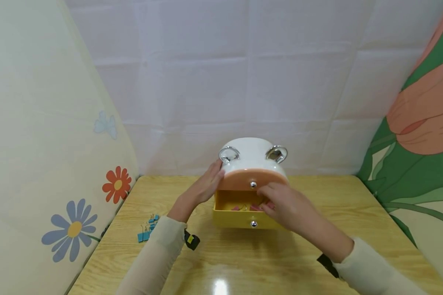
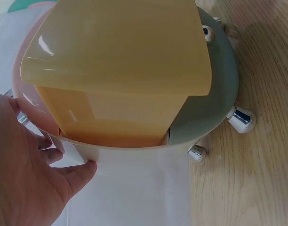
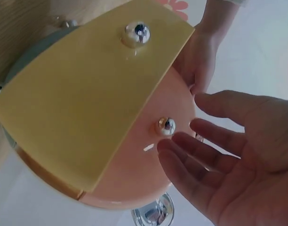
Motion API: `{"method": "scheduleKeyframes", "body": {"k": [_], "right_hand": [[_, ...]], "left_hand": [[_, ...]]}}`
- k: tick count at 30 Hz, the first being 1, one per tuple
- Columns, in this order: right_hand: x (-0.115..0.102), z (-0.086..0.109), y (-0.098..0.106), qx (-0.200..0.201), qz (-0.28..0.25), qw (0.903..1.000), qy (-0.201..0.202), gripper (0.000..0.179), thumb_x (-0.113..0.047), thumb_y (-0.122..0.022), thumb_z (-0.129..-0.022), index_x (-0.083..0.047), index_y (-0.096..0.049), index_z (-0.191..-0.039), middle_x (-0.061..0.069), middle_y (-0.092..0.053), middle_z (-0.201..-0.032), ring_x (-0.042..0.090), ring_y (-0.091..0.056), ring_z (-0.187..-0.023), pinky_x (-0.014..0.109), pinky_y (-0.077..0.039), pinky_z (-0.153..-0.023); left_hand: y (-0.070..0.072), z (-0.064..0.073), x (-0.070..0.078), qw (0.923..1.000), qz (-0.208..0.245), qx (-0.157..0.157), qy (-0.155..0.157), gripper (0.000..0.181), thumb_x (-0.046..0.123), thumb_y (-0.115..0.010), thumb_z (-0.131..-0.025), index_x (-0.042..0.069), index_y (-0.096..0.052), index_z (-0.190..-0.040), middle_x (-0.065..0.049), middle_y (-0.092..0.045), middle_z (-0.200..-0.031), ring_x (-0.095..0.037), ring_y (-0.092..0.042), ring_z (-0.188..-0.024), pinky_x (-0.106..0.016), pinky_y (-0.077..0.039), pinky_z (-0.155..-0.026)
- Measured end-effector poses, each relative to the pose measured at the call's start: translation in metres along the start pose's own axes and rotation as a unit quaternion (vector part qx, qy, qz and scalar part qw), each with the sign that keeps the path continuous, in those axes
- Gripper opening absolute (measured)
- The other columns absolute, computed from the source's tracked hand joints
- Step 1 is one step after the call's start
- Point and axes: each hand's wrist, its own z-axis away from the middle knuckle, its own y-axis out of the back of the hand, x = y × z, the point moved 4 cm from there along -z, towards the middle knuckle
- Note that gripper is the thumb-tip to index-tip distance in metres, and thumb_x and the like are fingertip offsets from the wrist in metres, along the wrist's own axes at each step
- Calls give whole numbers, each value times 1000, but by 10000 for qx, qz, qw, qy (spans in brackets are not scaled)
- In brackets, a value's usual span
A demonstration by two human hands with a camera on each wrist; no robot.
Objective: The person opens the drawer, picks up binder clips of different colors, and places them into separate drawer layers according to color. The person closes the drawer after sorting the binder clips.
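A small round-topped desktop drawer chest has a white shell [image 1: 252, 149], a pink upper drawer front [image 1: 240, 179] and a yellow drawer [image 1: 229, 220] pulled out below. Pink binder clips [image 1: 256, 207] lie inside the yellow drawer. Against the chest's left side rests my left hand [image 1: 204, 185], its thumb and fingers on the shell in the left wrist view. My right hand [image 1: 286, 207] hovers at the drawer's right end, its fingers loosely bent and empty in the right wrist view. Its fingertips [image 3: 165, 146] are close to the upper drawer's silver knob [image 3: 166, 126].
Several blue binder clips [image 1: 145, 236] lie on the wooden table [image 1: 243, 266] to the left. Two silver rings [image 1: 277, 154] stand on top of the chest, and silver feet [image 2: 241, 119] support it. A white cloth wall [image 1: 192, 90] rises behind.
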Motion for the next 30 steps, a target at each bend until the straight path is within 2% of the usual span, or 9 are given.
{"method": "scheduleKeyframes", "body": {"k": [6, 10, 17, 21, 23, 26, 30], "right_hand": [[-17, 12, -6, 886, 531, 9946, 63, 31, -16, -86, -80, -5, -71, -105, 4, -68, -97, 14, -60, -80, 23, -54, -60], [-26, 21, -16, 1360, 654, 9885, 81, 30, -16, -85, -79, -6, -71, -104, 3, -68, -99, 19, -63, -86, 30, -58, -66], [-39, 35, -39, 1970, 848, 9766, 175, 34, -13, -83, -77, -2, -71, -106, 11, -68, -103, 28, -66, -89, 38, -60, -74], [-45, 40, -50, 2322, 962, 9673, 342, 26, -11, -68, -83, 1, -70, -106, 15, -68, -103, 32, -66, -89, 42, -60, -77], [-48, 42, -55, 2467, 1087, 9621, 423, 23, -12, -56, -90, 1, -69, -104, 16, -68, -103, 31, -65, -87, 40, -60, -71], [-51, 45, -62, 2671, 1360, 9529, 470, 31, -14, -41, -97, 0, -68, -101, 15, -68, -102, 30, -64, -83, 37, -57, -61], [-54, 49, -72, 2737, 1570, 9477, 482, 36, -13, -35, -98, -1, -69, -99, 15, -68, -100, 30, -64, -81, 34, -54, -54]], "left_hand": [[0, 1, 0, 10000, 30, -4, -19, 67, 47, -17, -109, 13, -3, -164, -11, -14, -169, -25, -14, -155, -43, -15, -125], [0, 2, 0, 10000, 28, -1, -12, 67, 47, -17, -109, 13, -3, -164, -11, -14, -169, -25, -15, -155, -43, -15, -125], [1, 2, 1, 10000, 53, 24, -1, 67, 49, -17, -109, 15, -1, -164, -11, -13, -169, -25, -14, -155, -43, -15, -125], [1, 2, 1, 9999, 29, 69, -74, 66, 47, -18, -109, 14, 0, -164, -12, -13, -169, -25, -14, -155, -43, -14, -125], [2, 3, 2, 9999, 20, 78, -90, 66, 46, -18, -110, 13, 0, -164, -13, -12, -169, -26, -13, -155, -44, -14, -125], [2, 3, 2, 10000, 21, 63, -66, 66, 46, -18, -109, 14, 0, -164, -12, -12, -169, -25, -13, -155, -44, -14, -125], [3, 4, 3, 10000, 32, 60, -48, 66, 47, -18, -109, 15, 0, -164, -11, -12, -169, -25, -14, -155, -45, -14, -125]]}}
